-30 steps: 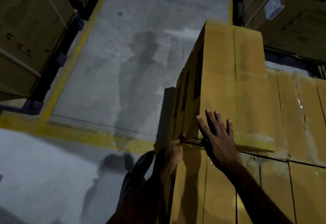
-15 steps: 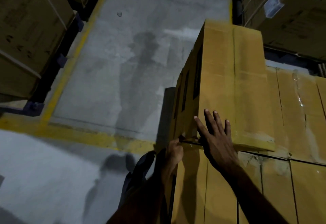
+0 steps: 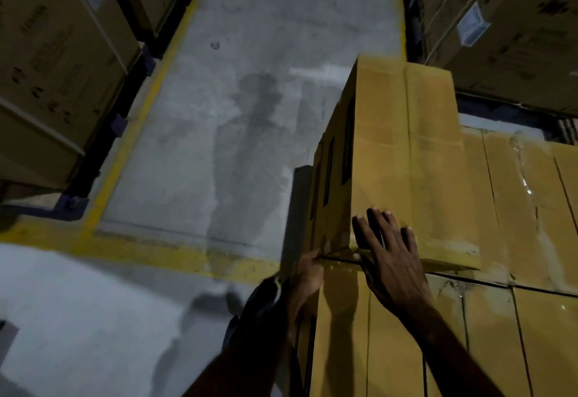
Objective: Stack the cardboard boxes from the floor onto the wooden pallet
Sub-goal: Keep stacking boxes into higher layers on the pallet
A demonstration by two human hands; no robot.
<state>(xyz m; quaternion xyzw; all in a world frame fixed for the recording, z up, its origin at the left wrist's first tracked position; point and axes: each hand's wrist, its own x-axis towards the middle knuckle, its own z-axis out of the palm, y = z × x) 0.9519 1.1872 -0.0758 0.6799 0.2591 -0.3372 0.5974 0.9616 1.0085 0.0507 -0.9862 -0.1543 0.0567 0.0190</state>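
Note:
A long tan cardboard box (image 3: 406, 152) lies on top of a stack of similar boxes (image 3: 488, 327) at the right. My right hand (image 3: 391, 259) lies flat with fingers spread on the near end of the top box, across its lower edge. My left hand (image 3: 308, 274) is at the stack's left corner, fingers curled into the seam under the top box. The pallet is hidden beneath the stack.
A grey concrete aisle (image 3: 250, 115) with yellow floor lines (image 3: 140, 115) runs ahead on the left. Large brown cartons on dark racks stand at the far left (image 3: 53, 68) and upper right (image 3: 516, 27).
My right hand has slid slightly to the left along the box's near end. The left hand and the top box have barely moved.

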